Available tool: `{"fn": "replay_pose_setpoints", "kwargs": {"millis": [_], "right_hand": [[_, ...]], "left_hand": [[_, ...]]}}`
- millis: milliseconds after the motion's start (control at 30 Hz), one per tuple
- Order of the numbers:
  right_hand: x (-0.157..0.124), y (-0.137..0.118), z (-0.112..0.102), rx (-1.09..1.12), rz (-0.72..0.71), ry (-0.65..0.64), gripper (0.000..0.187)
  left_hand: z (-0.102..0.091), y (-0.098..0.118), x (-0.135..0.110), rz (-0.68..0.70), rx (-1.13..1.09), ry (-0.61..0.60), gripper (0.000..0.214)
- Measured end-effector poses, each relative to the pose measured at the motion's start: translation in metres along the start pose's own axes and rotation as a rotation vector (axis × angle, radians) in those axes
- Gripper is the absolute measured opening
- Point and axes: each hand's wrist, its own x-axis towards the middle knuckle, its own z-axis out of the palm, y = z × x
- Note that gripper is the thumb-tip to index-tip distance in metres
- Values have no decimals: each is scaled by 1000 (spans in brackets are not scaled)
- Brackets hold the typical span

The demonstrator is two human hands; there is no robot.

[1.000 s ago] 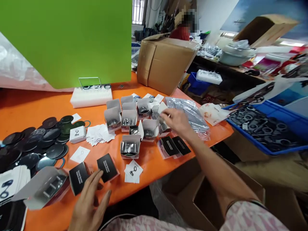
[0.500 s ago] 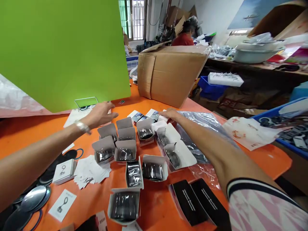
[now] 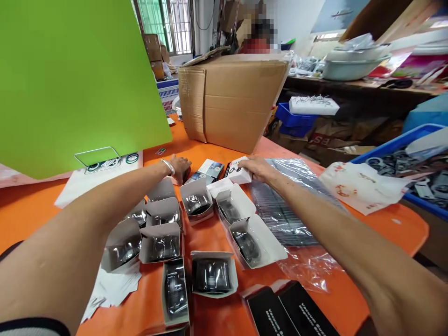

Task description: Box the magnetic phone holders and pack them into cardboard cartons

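Note:
Both my arms reach across the orange table (image 3: 392, 224). My right hand (image 3: 258, 168) grips a small white box (image 3: 238, 171) at the far end of the rows of open boxes. My left hand (image 3: 179, 166), a bracelet at its wrist, rests curled on the table beside a small printed box (image 3: 209, 169); its fingers are hidden. Several open white boxes (image 3: 196, 203) with plastic-wrapped dark parts inside lie below my arms. Two closed black boxes (image 3: 287, 310) sit at the near edge.
A large cardboard carton (image 3: 231, 98) stands just beyond my hands. A green panel (image 3: 70, 74) covers the upper left. A clear plastic bag (image 3: 283, 210) lies right of the boxes. Blue bins (image 3: 416, 172) with dark parts are at right. A person sits far behind the carton.
My left hand moved right from the white tray to the printed box. My right hand closed on the small white box. The view shifted closer and left.

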Motion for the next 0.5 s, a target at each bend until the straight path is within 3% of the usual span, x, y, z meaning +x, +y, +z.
{"fn": "replay_pose_setpoints", "kwargs": {"millis": [67, 167, 267, 367, 500], "right_hand": [[-12, -10, -15, 162, -53, 36, 31], [-48, -31, -38, 335, -188, -48, 47], [-101, -46, -50, 346, -329, -209, 61], [-171, -50, -44, 303, -369, -289, 66], [-282, -34, -21, 288, -273, -332, 58]], "left_hand": [[-15, -20, -19, -82, -4, 172, 95], [-46, -50, -69, -203, -73, 405, 98], [-71, -67, -140, -332, -250, 458, 102], [-73, -60, -226, -390, -680, 422, 91], [-47, -18, -335, -327, -1262, 320, 66]]}}
